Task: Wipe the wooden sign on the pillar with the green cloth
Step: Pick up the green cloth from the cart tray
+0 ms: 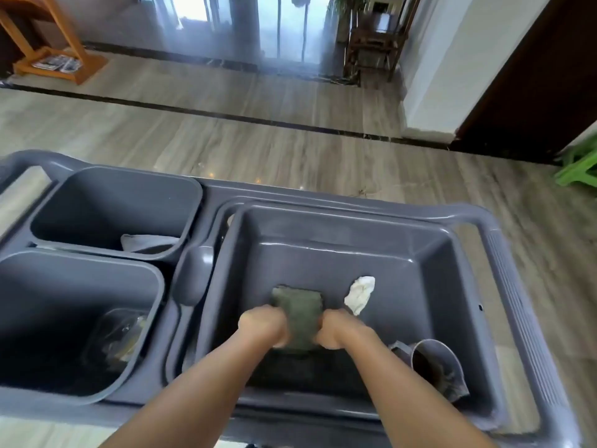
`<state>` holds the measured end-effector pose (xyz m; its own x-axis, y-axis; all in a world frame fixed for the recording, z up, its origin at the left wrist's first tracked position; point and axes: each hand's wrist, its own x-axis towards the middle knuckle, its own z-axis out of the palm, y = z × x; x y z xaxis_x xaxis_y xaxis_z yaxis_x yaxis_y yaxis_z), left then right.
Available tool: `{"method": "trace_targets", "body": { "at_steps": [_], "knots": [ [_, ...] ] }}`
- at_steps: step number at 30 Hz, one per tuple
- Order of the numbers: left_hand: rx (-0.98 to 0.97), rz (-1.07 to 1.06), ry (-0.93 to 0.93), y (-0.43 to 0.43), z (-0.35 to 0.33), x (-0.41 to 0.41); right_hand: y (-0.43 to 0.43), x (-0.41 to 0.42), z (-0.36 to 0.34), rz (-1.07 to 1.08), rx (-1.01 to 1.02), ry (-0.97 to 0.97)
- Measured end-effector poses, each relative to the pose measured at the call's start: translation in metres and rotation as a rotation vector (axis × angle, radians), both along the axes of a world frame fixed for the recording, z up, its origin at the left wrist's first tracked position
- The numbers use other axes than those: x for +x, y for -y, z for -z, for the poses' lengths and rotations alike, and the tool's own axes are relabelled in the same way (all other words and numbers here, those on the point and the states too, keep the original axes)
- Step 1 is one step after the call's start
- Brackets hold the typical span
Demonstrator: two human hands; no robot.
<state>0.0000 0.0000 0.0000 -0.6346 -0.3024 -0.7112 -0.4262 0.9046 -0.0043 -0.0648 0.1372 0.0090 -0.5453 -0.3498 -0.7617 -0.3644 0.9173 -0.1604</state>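
Green cloth in large tray compartment, gripped between left hand and right hand, fingers curled onto it. Risk: white rag adjacent, may snag on lift. Sign, pillar not visible.

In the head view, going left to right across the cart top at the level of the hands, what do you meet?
Near-left bin → scoop → left hand → green cloth → right hand → white rag → grey jug → cart's ribbed right rim.
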Motion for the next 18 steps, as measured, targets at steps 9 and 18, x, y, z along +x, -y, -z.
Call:
{"method": "trace_targets", "body": {
  "at_steps": [9,18],
  "knots": [
    [0.064,-0.299,-0.135,-0.008,0.034,0.007,0.001,0.012,0.042,0.242,-0.107,-0.079],
    [0.412,-0.659,-0.252,-0.006,0.039,0.010,-0.004,0.024,0.053,0.511,-0.343,0.045]
  ]
}}
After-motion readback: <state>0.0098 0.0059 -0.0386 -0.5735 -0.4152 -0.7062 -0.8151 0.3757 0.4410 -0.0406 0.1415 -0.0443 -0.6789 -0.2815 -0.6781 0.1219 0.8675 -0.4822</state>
